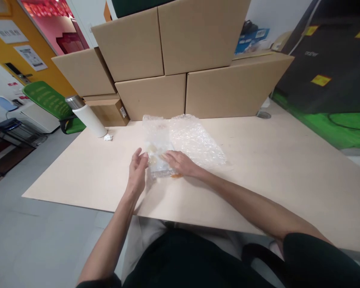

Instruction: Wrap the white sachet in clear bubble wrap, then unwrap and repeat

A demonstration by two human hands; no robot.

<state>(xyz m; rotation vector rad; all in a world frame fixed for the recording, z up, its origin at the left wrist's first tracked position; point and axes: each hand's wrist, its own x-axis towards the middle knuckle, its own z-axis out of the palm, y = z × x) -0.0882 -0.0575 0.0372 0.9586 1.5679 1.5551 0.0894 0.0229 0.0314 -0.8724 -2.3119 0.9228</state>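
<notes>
A flat, pale blue-and-white item (158, 161) with yellowish patches lies on the table under a clear layer; what it is I cannot make out. Clear bubble wrap (195, 140) covers it and spreads out behind it and to its right. My right hand (181, 162) rests on the item's right part, fingers stretched out flat. Beside the item's left edge stands my left hand (137, 170), thumb and fingers extended with nothing visible in them. Something small and orange (176, 176) shows beneath my right hand, mostly hidden.
Cardboard boxes (150, 98) are stacked along the back of the light wooden table (258, 172). A white bottle (90, 120) with a metallic cap and a crumpled white scrap (108, 137) stand at the left. Beyond the table is a green chair (48, 100).
</notes>
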